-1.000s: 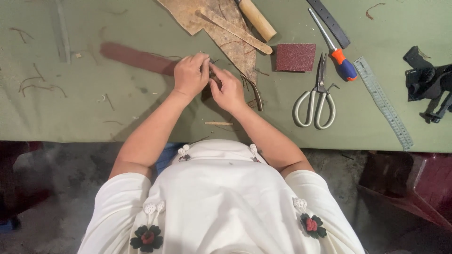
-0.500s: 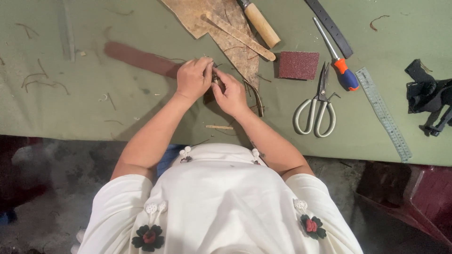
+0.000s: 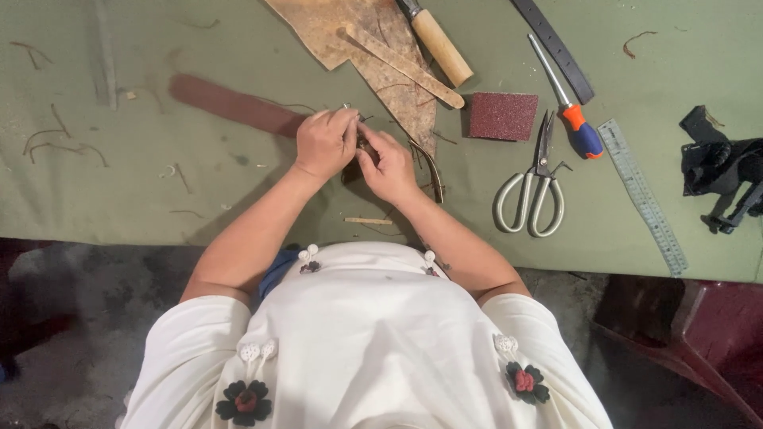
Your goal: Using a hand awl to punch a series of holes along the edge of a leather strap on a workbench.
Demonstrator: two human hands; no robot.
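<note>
A: Head view. Where are the hands?

B: Left hand (image 3: 324, 143) and right hand (image 3: 387, 164) meet over the green table (image 3: 119, 199), fingers pinched together on a small dark piece (image 3: 362, 145); its details are hidden by the fingers. A dark brown leather strap (image 3: 230, 105) runs away to the left from the left hand.

A: Surroundings?

B: Tan leather sheet (image 3: 358, 40) just beyond the hands, with a wooden-handled tool (image 3: 437, 44) lying on it. A square of red sandpaper (image 3: 502, 116) to the right, then scissors (image 3: 534, 191), a screwdriver (image 3: 568, 119) with orange and blue handle, a steel ruler (image 3: 642, 195). Black tool (image 3: 723, 171) at the far right edge.
</note>
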